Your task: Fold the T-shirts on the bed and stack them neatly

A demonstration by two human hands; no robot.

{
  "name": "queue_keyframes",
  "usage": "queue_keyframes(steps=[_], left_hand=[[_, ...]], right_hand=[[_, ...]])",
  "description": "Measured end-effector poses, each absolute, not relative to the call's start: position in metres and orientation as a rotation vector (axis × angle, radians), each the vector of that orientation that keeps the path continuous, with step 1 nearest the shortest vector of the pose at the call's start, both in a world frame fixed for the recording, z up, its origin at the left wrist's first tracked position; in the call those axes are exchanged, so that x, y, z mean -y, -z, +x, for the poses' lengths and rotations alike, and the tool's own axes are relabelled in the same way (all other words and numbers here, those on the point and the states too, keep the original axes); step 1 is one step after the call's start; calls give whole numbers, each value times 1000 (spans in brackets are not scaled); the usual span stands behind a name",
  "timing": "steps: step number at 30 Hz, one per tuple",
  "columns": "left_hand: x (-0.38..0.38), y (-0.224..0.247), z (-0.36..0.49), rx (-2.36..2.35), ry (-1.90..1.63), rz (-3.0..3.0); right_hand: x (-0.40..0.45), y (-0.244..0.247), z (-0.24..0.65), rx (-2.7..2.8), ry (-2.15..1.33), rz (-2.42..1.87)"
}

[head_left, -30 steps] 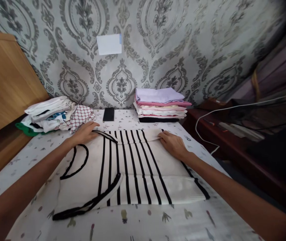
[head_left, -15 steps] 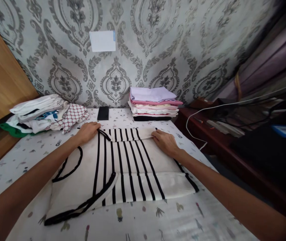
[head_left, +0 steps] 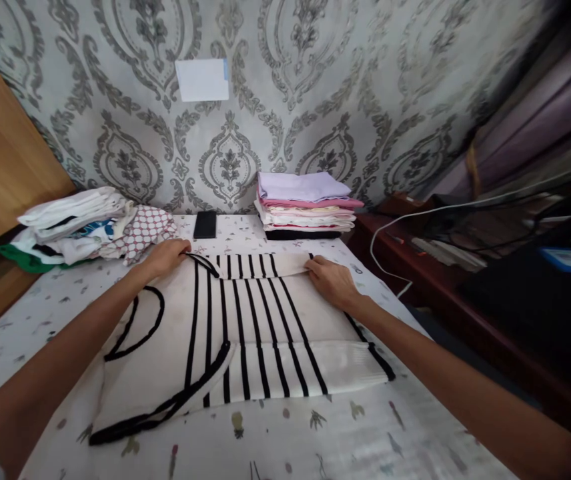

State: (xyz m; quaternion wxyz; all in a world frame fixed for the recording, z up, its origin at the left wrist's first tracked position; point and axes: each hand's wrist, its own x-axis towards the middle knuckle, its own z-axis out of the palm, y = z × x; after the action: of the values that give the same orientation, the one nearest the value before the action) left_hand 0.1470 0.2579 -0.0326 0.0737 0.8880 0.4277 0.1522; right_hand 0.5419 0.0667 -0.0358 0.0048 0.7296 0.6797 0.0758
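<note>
A white sleeveless knit top (head_left: pixel 260 313) with black stripes and black-trimmed openings lies spread on the patterned bed sheet (head_left: pixel 275 440). Its near side is folded inward in a strip, and a narrower strip is folded over along the far side. My left hand (head_left: pixel 169 257) is closed on the far left part of the top, by the black trim of an armhole. My right hand (head_left: pixel 333 281) grips the far folded strip near its right end, fingers pinched on the fabric. The top's neckline curves out at the left, below my left forearm.
Behind the top stand a folded pile of clothes (head_left: pixel 308 207) and a black phone (head_left: pixel 205 225). A looser heap of clothes (head_left: pixel 80 227) lies at the left by a wooden panel (head_left: pixel 5 147). A white cable (head_left: pixel 378 257) hangs near the dark red furniture (head_left: pixel 415 287) at the right.
My left hand has shifted slightly left, drawing the black-trimmed edge with it. My right hand keeps its grip on the far fold, almost unmoved.
</note>
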Motion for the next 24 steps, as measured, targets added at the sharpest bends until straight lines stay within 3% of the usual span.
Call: queue_keyframes(steps=[8,16,24], left_hand=[[-270,7,105,-1386,-784,2370],[-225,43,90,-1457,-612,2486],[-205,31,129,-1356,-535,2488]], right_hand=[[-65,50,554,-2204,-284,2336],[-64,61,555,-2279,-356,2405],[-64,65,557,-2314,-339,2466]])
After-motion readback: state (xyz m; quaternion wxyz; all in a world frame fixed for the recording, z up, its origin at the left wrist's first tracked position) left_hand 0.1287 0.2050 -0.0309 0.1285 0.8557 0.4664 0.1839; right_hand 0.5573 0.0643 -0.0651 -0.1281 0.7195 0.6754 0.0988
